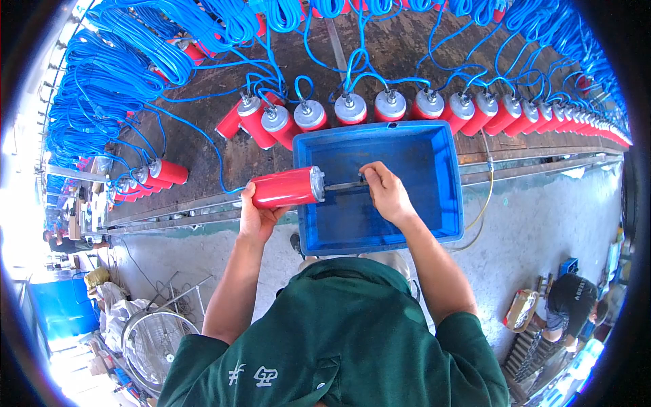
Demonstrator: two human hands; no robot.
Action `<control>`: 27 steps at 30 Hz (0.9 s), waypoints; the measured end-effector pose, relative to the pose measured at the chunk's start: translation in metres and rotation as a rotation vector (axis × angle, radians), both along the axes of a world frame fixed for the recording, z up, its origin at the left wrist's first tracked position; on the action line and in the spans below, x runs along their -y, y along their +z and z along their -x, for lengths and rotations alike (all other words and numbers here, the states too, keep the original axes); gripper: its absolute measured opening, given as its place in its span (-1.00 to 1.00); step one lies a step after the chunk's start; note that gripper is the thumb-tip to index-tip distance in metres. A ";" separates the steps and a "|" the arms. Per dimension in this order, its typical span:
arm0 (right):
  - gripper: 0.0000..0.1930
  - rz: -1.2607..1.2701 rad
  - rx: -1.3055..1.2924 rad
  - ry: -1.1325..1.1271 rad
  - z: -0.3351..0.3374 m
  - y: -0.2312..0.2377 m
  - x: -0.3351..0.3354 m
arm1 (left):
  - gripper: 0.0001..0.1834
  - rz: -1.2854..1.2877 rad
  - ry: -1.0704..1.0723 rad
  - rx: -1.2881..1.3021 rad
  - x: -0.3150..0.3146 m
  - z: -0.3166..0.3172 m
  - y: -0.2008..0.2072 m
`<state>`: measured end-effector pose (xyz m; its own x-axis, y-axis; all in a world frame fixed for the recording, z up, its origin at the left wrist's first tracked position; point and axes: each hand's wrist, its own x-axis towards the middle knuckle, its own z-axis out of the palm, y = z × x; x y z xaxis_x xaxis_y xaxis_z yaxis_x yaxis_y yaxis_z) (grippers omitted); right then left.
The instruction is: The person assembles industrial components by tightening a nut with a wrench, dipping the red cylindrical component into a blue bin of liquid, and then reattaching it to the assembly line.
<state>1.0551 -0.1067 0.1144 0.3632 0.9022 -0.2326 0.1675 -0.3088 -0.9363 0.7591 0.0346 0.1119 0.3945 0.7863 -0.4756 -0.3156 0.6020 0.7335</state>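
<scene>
My left hand [255, 218] grips a red cylindrical motor [281, 189] by its left end and underside, holding it nearly level over the left rim of a blue plastic bin [458, 197]. The motor's silver end cap faces right, and a blue cable runs off its left end. A thin dark rod [346, 185] stretches from the cap to my right hand [388, 193], above the bin. My right fingers are closed round the rod's far end. Whether it is a tool or a shaft I cannot tell.
A curved row of red motors [350, 108] with blue cables stands along the dark workbench [196, 136] behind the bin. Coiled blue cables [88, 88] heap up at the left. A wire-guarded fan [156, 342] is at lower left; another person [573, 305] crouches at lower right.
</scene>
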 end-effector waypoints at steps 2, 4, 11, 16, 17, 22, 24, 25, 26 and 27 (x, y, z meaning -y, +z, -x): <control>-0.70 0.021 0.047 0.054 -0.003 0.006 0.005 | -0.23 -0.002 -0.002 0.009 0.001 -0.001 0.003; -0.69 -0.241 0.247 0.097 -0.003 0.007 0.012 | -0.23 0.001 0.001 0.006 0.001 -0.001 0.002; -0.66 0.122 -0.311 -0.072 0.007 0.005 -0.011 | -0.24 0.004 -0.010 0.003 -0.002 -0.001 0.001; -0.63 0.094 -0.250 0.138 -0.010 0.005 0.005 | -0.22 -0.005 0.003 -0.028 0.000 -0.001 0.003; -0.63 -0.173 0.206 0.224 -0.016 0.001 0.009 | -0.22 -0.005 0.001 -0.028 0.000 -0.001 0.002; -0.38 0.278 0.022 0.187 -0.009 0.014 -0.015 | -0.22 -0.008 -0.007 -0.012 0.001 -0.002 0.005; -0.24 0.399 -0.198 0.112 -0.007 -0.001 -0.020 | -0.23 -0.015 -0.019 0.002 0.000 -0.002 0.005; -0.31 0.364 -0.115 0.113 -0.007 -0.002 -0.019 | -0.23 -0.019 -0.018 -0.024 0.000 -0.002 0.005; -0.37 0.329 -0.033 0.115 -0.008 -0.003 -0.017 | -0.23 -0.023 -0.016 -0.051 -0.001 -0.002 0.005; -0.37 0.328 -0.033 0.122 -0.008 0.002 -0.011 | -0.23 -0.024 -0.009 -0.052 -0.001 -0.001 0.004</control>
